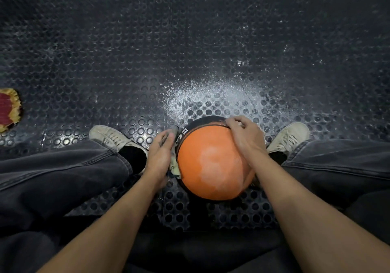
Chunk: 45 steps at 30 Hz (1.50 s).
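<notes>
Left hand (pixel 159 156) pressing likely cloth (pixel 174 167), right hand (pixel 242 137) gripping orange ball (pixel 211 167)

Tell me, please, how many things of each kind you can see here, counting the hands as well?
Ball: 1
Cloth: 1
Hands: 2, the left hand and the right hand
Shoes: 2
Red and yellow thing at the left edge: 1
Total: 7
</notes>
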Each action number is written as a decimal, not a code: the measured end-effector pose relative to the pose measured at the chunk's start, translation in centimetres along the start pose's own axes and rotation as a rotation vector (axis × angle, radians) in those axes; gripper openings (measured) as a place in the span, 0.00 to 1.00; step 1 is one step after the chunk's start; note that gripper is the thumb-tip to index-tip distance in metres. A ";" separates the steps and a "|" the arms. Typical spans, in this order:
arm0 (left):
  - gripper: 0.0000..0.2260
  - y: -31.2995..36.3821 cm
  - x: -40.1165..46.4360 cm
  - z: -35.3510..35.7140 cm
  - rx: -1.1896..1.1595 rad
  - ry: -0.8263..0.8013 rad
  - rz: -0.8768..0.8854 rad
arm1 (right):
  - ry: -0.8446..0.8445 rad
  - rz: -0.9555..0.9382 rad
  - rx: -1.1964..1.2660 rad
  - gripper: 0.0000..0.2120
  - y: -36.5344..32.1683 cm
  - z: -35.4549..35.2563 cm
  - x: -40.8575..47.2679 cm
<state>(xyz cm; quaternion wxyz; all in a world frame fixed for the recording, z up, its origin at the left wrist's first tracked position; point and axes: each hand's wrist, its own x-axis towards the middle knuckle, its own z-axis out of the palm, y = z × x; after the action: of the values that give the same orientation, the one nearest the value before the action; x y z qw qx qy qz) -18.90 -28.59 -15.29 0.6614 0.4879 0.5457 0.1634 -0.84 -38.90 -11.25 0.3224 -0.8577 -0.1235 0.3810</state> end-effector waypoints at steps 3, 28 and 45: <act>0.04 0.2 -0.3 -0.1 0.191 0.040 0.051 | -0.021 -0.064 -0.079 0.21 -0.4 0.7 0.2; 0.13 6.4 -0.1 0.4 0.805 -0.303 0.612 | 0.233 0.014 0.047 0.21 1.3 1.7 -0.9; 0.09 6.7 2.2 -1.5 0.876 -0.507 0.623 | -0.023 -0.211 -0.140 0.18 0.6 1.4 0.2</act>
<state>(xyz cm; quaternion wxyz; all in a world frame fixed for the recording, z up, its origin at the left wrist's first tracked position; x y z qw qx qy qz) -17.32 -23.03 -10.89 0.4290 0.8764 0.2185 -0.0122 -1.77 -38.66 -12.45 0.2985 -0.8558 -0.2434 0.3453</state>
